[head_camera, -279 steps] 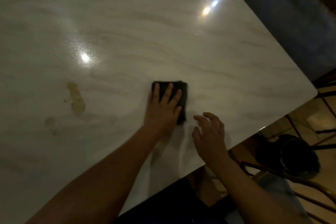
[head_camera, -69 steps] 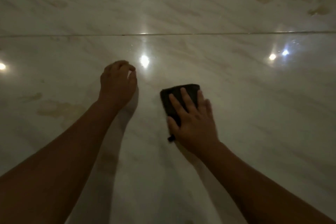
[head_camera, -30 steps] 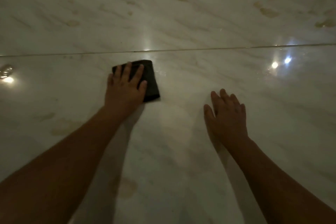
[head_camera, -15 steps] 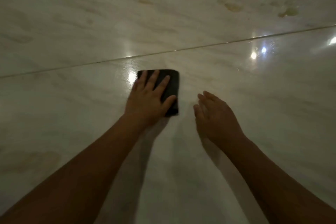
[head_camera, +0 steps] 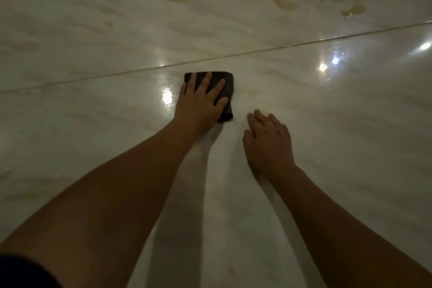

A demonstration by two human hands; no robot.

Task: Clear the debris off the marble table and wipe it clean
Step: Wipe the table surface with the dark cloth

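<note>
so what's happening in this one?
A person is wiping a marble table with a dark folded cloth. The left hand presses flat on the cloth with fingers spread. The right hand lies open on the tabletop beside it and holds nothing. The cloth sits just on the near side of the seam that crosses the top. The yellowish-brown stains beyond the seam are not yet wiped.
</note>
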